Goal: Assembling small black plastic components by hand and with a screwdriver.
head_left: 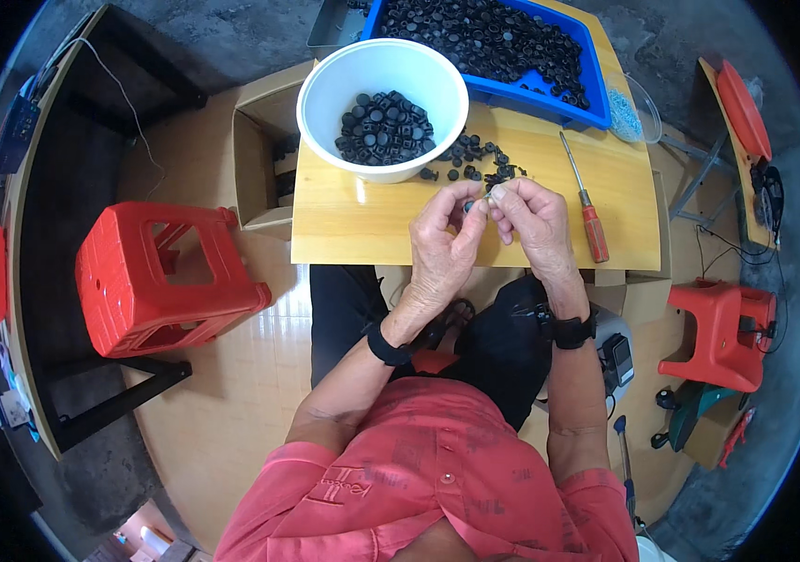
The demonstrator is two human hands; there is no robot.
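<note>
Both hands meet over the near edge of the yellow table, fingertips nearly touching. My left hand pinches a small dark round part with a bluish edge. The fingertips of my right hand are pressed together close beside it; whatever is between them is too small to name. Just beyond the fingers lie loose small black parts. A white tub holding many black caps stands to their left. On the right lies a screwdriver with a red handle.
A blue tray full of black parts sits at the back, beside a clear round dish of tiny light-blue pieces. An open cardboard box stands left of the table. Red stools are on the floor on both sides.
</note>
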